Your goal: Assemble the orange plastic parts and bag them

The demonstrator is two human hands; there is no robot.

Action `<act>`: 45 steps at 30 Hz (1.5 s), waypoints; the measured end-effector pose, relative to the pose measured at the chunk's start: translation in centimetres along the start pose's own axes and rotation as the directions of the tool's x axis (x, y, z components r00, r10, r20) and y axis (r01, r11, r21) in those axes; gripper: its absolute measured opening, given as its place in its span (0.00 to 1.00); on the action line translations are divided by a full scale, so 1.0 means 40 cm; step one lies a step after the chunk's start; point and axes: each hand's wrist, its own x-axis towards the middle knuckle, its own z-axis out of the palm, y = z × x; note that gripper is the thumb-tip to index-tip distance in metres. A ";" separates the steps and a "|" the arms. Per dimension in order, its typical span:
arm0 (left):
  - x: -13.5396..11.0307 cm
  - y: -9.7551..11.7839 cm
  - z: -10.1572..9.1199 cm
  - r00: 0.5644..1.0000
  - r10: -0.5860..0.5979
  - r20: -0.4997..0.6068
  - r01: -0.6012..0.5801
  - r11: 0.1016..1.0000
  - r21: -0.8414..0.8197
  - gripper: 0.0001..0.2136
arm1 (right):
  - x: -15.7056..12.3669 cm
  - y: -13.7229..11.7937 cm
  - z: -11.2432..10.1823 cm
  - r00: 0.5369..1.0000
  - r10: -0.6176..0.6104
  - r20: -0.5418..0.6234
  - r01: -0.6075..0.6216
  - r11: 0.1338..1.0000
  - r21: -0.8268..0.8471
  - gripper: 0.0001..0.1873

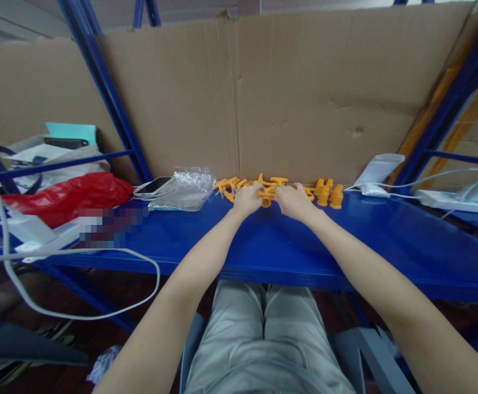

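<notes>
**Had both hands at work among orange pieces (278, 180)**

Had both bare forearms stretched forward over a blue shelf (280, 246), with left hand (246, 200) and right hand (292, 201) close together toward its back edge. Had a knobbly orange piece (266, 201) between them, near the middle of the shelf and in front of other pieces of the same colour. Met it from either side with bent fingers. Appeared only slightly parted, thumbs close to fingers, in both hands; could not tell a firm clasp from a light touch, with fingertips partly covered and very small in view.

Showed more of the orange lot in a loose row behind and beside the hands, some with branching arms. Showed also, just right of the right hand, a small cluster of stubby upright pieces (336, 197).

Included, left of the row, a clear plastic bag (193, 180) with a phone (155, 186) at its left end, and farther left a crumpled red bag (75, 197). Included a white cable (6, 238) looping past the front edge at far left. Showed a white packet (380, 164) to the right, leaning near a cardboard sheet (173, 98) behind the shelf, and grey trousers (239, 328) below the front edge.
</notes>
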 end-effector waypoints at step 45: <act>0.006 -0.004 -0.011 0.998 -0.069 0.004 0.069 0.995 -0.072 0.18 | 0.029 0.088 0.051 0.974 0.168 -0.152 -0.118 0.948 0.296 0.17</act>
